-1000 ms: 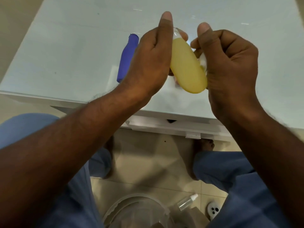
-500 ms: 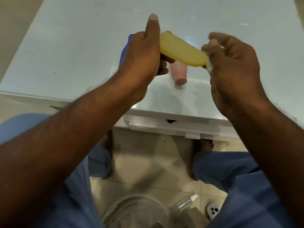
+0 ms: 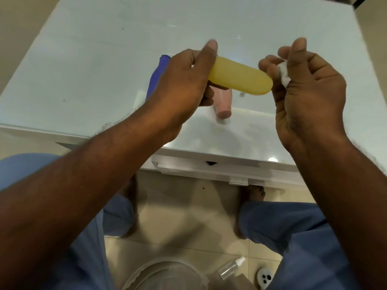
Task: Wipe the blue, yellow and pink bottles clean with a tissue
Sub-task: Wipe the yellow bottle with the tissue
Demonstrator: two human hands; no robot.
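White glass tabletop (image 3: 83, 65) below: blue bottle (image 3: 156, 78), pink bottle (image 3: 224, 103) lying flat. Your left hand (image 3: 184, 88) grips yellow bottle (image 3: 240, 78) aloft; right hand (image 3: 307, 86) pinches tissue (image 3: 284, 75) beside base. Rotate bottle, wipe full circumference.

Yellow bottle (image 3: 240, 77), blue bottle (image 3: 156, 80), pink bottle (image 3: 224, 103), white tissue (image 3: 284, 75).
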